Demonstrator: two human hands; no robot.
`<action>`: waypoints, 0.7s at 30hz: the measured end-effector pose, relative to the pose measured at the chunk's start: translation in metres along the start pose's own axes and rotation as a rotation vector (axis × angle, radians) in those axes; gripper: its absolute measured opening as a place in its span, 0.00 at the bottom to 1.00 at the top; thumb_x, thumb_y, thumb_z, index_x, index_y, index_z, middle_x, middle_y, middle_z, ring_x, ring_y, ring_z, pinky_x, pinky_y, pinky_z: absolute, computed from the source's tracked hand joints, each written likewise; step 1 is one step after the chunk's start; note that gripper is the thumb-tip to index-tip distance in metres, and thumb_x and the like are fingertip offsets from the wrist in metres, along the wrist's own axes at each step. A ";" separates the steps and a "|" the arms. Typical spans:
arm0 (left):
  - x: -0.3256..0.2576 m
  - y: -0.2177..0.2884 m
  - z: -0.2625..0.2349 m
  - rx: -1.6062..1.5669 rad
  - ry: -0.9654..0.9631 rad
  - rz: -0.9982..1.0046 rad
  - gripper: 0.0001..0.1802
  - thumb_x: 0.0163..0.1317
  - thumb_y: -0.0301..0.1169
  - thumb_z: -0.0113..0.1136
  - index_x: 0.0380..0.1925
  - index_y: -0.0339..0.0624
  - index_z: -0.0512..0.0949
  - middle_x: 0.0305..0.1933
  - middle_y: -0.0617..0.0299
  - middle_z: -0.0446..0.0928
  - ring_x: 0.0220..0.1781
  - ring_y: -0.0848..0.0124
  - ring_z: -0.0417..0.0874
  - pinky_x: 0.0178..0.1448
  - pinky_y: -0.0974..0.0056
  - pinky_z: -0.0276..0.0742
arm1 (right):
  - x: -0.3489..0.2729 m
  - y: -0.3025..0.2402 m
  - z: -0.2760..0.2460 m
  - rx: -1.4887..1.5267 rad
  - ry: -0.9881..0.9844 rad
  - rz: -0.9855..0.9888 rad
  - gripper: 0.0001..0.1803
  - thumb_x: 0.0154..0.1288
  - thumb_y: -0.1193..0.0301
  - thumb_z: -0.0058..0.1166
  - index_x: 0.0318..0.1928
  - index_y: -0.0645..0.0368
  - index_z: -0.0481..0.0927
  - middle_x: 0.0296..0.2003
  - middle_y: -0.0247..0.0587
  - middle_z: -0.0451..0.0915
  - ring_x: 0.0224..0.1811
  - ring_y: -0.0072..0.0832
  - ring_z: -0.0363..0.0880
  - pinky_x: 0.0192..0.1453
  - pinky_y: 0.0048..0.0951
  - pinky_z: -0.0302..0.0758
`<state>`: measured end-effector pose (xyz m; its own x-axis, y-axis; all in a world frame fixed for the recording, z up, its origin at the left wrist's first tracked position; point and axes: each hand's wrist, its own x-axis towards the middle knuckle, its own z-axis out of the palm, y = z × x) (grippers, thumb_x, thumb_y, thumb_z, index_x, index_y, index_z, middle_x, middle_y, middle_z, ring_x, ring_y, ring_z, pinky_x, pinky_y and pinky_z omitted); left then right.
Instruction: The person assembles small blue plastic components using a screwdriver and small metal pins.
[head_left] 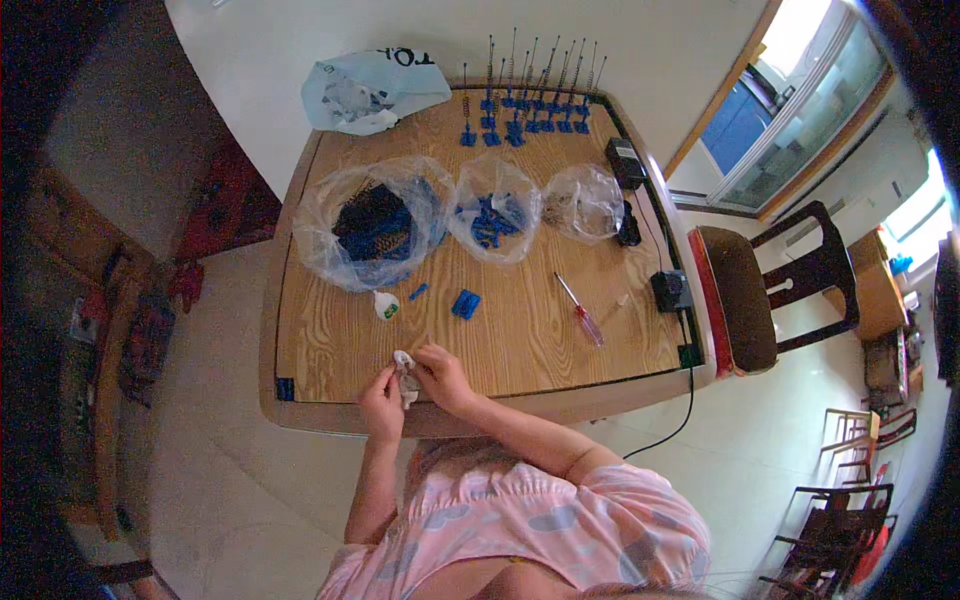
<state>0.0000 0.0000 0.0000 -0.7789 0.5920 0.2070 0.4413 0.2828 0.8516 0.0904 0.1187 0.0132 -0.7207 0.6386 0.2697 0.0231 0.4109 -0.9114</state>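
Note:
At the table's near edge, my left hand (381, 404) and my right hand (444, 377) are close together, fingers closed on a crumpled white piece (408, 384) that looks like tissue or cloth. Just beyond them lies a small white bottle-like item with a green patch (387, 306). Beside it are a thin blue piece (418, 291) and a blue block-shaped part (465, 304). A screwdriver with a clear reddish handle (588, 325) rests farther right.
Clear plastic bags hold dark springs and blue parts (370, 225), blue pieces (492, 222) and small items (585, 205). Several spring-and-rod assemblies on blue bases (515, 132) stand at the back. Black boxes (671, 291) with a cable line the right edge; a pale bag (372, 95) sits back left.

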 end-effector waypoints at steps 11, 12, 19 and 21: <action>0.007 -0.011 -0.021 0.070 -0.005 0.052 0.09 0.61 0.29 0.59 0.38 0.36 0.80 0.32 0.52 0.81 0.32 0.59 0.83 0.38 0.62 0.77 | 0.002 -0.013 0.001 0.104 -0.063 0.119 0.07 0.57 0.76 0.59 0.37 0.64 0.80 0.27 0.44 0.77 0.30 0.30 0.76 0.35 0.29 0.73; 0.010 -0.003 -0.020 0.064 -0.015 0.057 0.09 0.61 0.29 0.59 0.38 0.36 0.80 0.32 0.52 0.81 0.32 0.59 0.83 0.38 0.62 0.77 | 0.002 -0.008 -0.001 0.099 -0.052 0.123 0.07 0.57 0.76 0.59 0.37 0.64 0.80 0.27 0.44 0.77 0.30 0.30 0.76 0.35 0.29 0.73; 0.038 -0.001 -0.040 0.183 0.029 -0.038 0.10 0.62 0.29 0.58 0.40 0.35 0.79 0.40 0.51 0.80 0.47 0.55 0.80 0.49 0.58 0.75 | 0.005 0.004 -0.035 0.054 -0.049 0.005 0.06 0.60 0.74 0.58 0.37 0.63 0.77 0.28 0.41 0.77 0.30 0.24 0.74 0.36 0.29 0.74; 0.037 0.021 -0.037 0.457 0.242 0.188 0.11 0.61 0.28 0.58 0.43 0.38 0.78 0.47 0.53 0.77 0.52 0.54 0.76 0.54 0.56 0.72 | 0.003 0.019 -0.058 -0.050 0.047 -0.093 0.06 0.61 0.75 0.57 0.38 0.63 0.77 0.29 0.40 0.77 0.31 0.22 0.74 0.36 0.28 0.74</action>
<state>-0.0364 0.0001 0.0431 -0.7243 0.4886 0.4865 0.6895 0.5198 0.5044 0.1292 0.1663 0.0143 -0.6880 0.6256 0.3678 -0.0070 0.5011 -0.8654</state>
